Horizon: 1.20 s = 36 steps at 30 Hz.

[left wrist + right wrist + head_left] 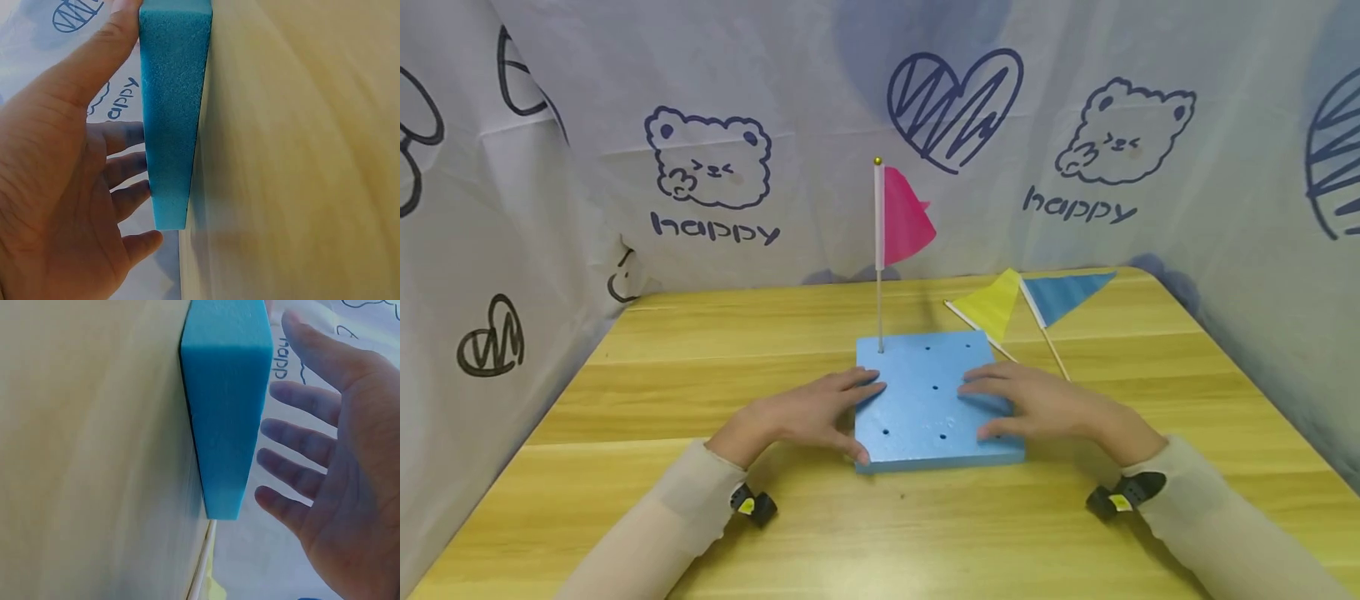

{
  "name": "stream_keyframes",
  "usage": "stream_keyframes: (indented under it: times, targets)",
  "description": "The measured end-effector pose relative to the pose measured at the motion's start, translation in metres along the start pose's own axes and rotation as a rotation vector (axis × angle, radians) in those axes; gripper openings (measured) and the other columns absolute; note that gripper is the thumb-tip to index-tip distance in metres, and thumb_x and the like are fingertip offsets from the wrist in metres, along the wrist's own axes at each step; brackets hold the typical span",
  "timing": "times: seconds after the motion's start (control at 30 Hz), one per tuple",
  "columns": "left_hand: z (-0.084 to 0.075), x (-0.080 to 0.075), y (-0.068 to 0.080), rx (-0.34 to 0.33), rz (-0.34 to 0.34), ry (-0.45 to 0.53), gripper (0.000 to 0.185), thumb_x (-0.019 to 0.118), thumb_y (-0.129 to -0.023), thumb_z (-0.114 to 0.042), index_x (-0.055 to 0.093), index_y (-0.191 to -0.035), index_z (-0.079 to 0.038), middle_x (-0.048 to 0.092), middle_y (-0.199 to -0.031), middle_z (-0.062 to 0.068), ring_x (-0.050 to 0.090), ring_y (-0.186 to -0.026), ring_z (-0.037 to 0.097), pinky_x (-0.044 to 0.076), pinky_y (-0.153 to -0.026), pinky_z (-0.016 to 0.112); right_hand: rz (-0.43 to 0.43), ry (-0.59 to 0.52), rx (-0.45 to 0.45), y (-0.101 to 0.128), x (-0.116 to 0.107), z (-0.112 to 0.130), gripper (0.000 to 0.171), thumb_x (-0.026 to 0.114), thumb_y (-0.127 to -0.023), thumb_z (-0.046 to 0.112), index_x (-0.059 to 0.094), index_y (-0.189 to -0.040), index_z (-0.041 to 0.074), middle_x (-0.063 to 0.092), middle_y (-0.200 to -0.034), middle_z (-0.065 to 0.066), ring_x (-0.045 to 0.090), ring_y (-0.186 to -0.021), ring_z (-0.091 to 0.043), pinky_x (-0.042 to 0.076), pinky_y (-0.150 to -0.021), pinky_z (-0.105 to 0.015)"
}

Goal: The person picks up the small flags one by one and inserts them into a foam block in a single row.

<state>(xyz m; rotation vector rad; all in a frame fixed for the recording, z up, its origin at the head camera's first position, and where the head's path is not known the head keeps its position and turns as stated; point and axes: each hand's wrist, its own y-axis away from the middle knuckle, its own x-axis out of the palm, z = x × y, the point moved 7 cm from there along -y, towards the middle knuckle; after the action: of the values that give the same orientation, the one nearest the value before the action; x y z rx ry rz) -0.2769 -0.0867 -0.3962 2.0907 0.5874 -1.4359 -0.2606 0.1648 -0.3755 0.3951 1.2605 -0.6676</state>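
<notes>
A blue foam block [928, 400] with several small holes lies flat on the wooden table [700, 367]. A pink flag [901, 218] on a thin stick stands upright in its far left hole. My left hand [808, 412] lies with straight fingers on the block's left side, thumb along the near left edge. My right hand [1037, 400] rests flat on the block's right side. In the left wrist view the left hand [69, 181] lies against the foam block [172, 112]. The right wrist view shows the right hand [331, 462], fingers spread, beside the foam block [228, 400].
A yellow flag [992, 304] and a blue flag [1063, 296] lie on the table behind the block, to the right. A white cloth printed with bears, hearts and "happy" [715, 227] walls the table on three sides.
</notes>
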Motion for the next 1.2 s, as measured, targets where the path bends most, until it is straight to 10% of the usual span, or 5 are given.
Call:
stream_keyframes:
  times: [0.5,1.2]
  targets:
    - [0.004,0.005,0.003,0.000,0.006,0.025,0.107,0.063,-0.076,-0.073,0.021,-0.158,-0.019,0.013,-0.163,0.005,0.011,-0.148,0.025,0.022,-0.116,0.045,-0.180,-0.127,0.152,-0.002,-0.025,-0.046,0.060,0.069,-0.090,0.045,0.056,-0.138,0.012,0.054,-0.139,-0.007,0.046,-0.130,-0.030,0.037,-0.106,-0.053]
    - [0.001,0.003,0.001,-0.020,0.017,0.085,0.108,0.063,-0.076,-0.074,0.017,-0.158,-0.021,0.007,-0.164,0.002,0.007,-0.149,0.022,0.022,-0.116,0.043,-0.119,-0.333,0.326,0.008,-0.021,-0.111,0.065,0.078,-0.086,0.022,0.048,-0.142,0.005,0.056,-0.128,-0.015,0.053,-0.113,-0.032,0.046,-0.096,-0.051]
